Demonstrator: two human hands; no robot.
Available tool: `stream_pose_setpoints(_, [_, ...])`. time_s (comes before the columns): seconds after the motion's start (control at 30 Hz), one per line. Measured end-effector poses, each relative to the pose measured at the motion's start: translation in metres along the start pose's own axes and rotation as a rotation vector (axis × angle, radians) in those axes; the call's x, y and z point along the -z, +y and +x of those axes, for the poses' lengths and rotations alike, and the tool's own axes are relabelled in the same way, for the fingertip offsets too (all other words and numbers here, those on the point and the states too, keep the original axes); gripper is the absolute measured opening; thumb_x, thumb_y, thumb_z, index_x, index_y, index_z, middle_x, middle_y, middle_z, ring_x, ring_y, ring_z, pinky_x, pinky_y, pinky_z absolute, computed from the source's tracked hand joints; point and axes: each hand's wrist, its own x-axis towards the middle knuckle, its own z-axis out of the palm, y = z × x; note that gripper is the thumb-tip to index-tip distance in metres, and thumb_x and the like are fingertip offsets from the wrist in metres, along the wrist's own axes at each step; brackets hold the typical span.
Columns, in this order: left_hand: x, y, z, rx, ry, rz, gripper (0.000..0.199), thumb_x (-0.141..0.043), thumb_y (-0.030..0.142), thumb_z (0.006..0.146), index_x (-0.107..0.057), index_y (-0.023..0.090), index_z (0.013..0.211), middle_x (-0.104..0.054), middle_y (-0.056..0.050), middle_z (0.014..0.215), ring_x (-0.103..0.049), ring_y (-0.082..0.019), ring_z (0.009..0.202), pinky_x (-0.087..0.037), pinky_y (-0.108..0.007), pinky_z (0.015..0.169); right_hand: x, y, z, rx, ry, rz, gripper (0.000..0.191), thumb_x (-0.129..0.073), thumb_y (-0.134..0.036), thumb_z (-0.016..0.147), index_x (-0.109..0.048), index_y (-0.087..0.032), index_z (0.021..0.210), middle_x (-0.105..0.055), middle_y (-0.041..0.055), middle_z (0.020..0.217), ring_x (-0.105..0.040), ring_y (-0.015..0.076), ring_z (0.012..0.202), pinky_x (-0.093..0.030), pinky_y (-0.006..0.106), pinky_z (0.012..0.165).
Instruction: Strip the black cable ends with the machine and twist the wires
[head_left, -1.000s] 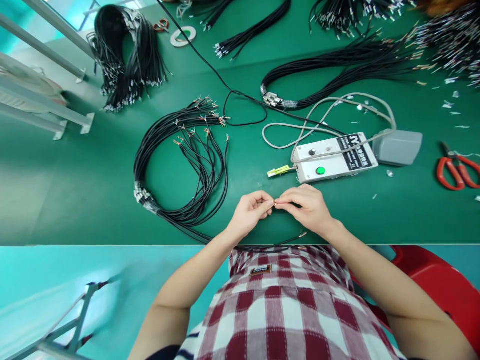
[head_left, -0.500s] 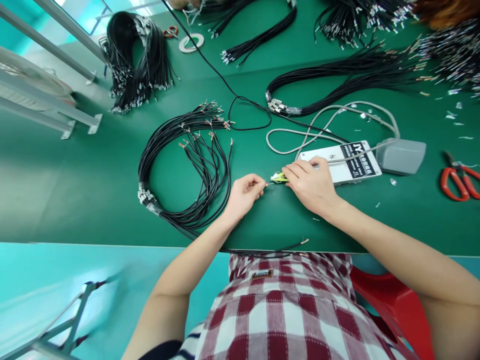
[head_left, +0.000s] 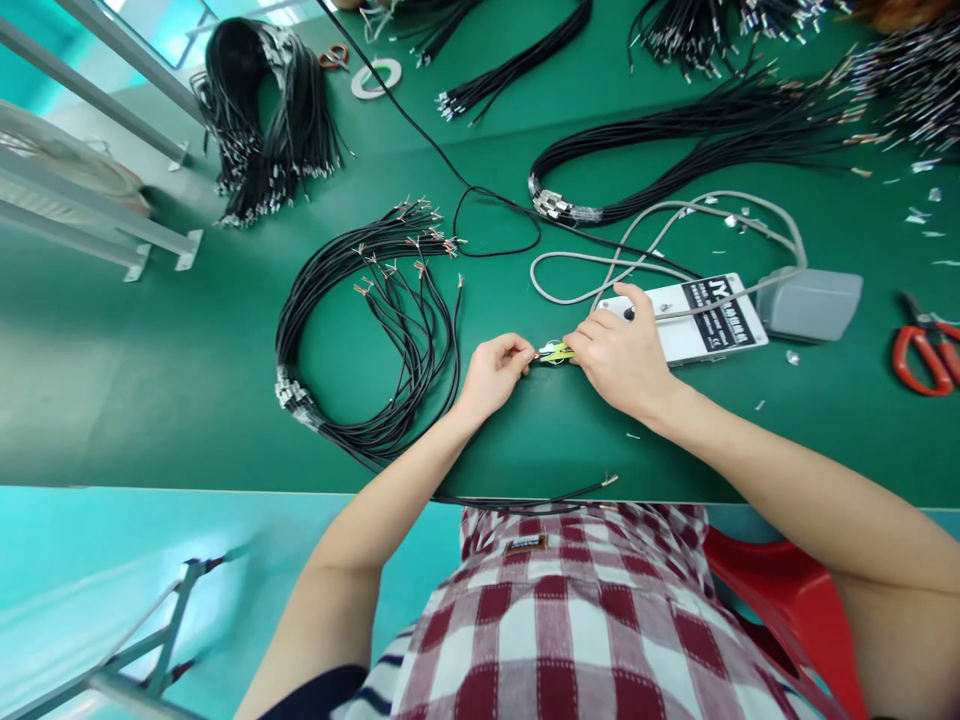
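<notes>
My left hand [head_left: 496, 372] pinches the end of a black cable between thumb and fingertips, its tip close against a yellow-green clip [head_left: 556, 352]. The fingers of my right hand [head_left: 622, 355] are closed on that clip, at the near-left end of a white box [head_left: 675, 347] with a black printed label. Most of the clip's rear is hidden by my fingers. Left of my hands lies a looped bundle of black cables [head_left: 289, 290], bound with clear wrap, its stripped ends showing copper. One cable with a stripped end [head_left: 592, 488] lies along the table's front edge.
A grey adapter [head_left: 814, 305] with a grey cord sits right of the box; red-handled pliers [head_left: 926, 355] lie at the far right. More black cable bundles [head_left: 622, 150] occupy the back. A tape roll [head_left: 376, 78] and small scissors [head_left: 334, 57] lie back left, near metal legs [head_left: 161, 225].
The cable end in my left hand has moved right, up to the clip, closing the small gap. My right hand stays at the clip. The view has shifted slightly.
</notes>
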Motion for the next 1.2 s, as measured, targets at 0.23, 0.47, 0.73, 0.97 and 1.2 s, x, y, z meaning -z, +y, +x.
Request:
stream_pose_setpoints(0.23, [-0.001, 0.001, 0.001, -0.015, 0.003, 0.074, 0.014, -0.061, 0.027, 0.082, -0.062, 0.015, 0.074, -0.056, 0.002, 0.058, -0.049, -0.010, 0.053, -0.036, -0.022, 0.055, 0.001, 0.000, -0.001, -0.008, 0.011, 0.012, 0.022, -0.051, -0.023, 0.097, -0.067, -0.034, 0.086, -0.052, -0.0018, 0.059, -0.057, 0.0190, 0.078, -0.036, 0.057, 0.111])
stream_pose_setpoints(0.47, [0.000, -0.001, 0.002, -0.029, -0.004, 0.115, 0.014, -0.061, 0.027, 0.082, -0.063, 0.016, 0.075, -0.056, 0.002, 0.059, -0.049, -0.011, 0.054, -0.036, -0.022, 0.055, 0.010, -0.005, -0.003, -0.013, -0.013, -0.018, 0.009, -0.060, -0.030, 0.095, -0.067, -0.034, 0.098, -0.071, -0.0009, 0.088, -0.062, 0.0244, 0.104, -0.031, 0.059, 0.114])
stream_pose_setpoints(0.73, [0.000, -0.002, -0.003, -0.093, 0.012, 0.185, 0.014, -0.058, 0.025, 0.085, -0.064, 0.016, 0.076, -0.057, 0.001, 0.063, -0.051, -0.012, 0.058, -0.037, -0.023, 0.058, 0.053, 0.000, -0.071, -0.152, 0.209, -0.223, 0.014, -0.061, -0.019, 0.092, -0.063, -0.029, 0.102, -0.075, 0.0016, 0.116, -0.066, 0.0285, 0.112, -0.030, 0.061, 0.109])
stream_pose_setpoints(0.97, [-0.002, 0.002, -0.005, -0.110, 0.025, 0.240, 0.015, -0.056, 0.023, 0.087, -0.063, 0.017, 0.076, -0.058, 0.001, 0.064, -0.051, -0.012, 0.059, -0.036, -0.023, 0.059, 0.033, -0.002, -0.103, -0.174, 0.236, -0.230, 0.016, -0.058, -0.013, 0.088, -0.060, -0.028, 0.094, -0.076, 0.0001, 0.116, -0.064, 0.0270, 0.115, -0.034, 0.055, 0.106])
stream_pose_setpoints(1.2, [0.015, -0.003, -0.009, -0.088, 0.086, 0.240, 0.015, -0.058, 0.026, 0.086, -0.063, 0.017, 0.076, -0.058, 0.001, 0.066, -0.052, -0.012, 0.061, -0.038, -0.024, 0.061, 0.025, 0.006, -0.101, -0.163, 0.303, -0.280, 0.019, -0.057, -0.012, 0.086, -0.060, -0.029, 0.093, -0.078, -0.0014, 0.109, -0.067, 0.0269, 0.105, -0.035, 0.056, 0.105])
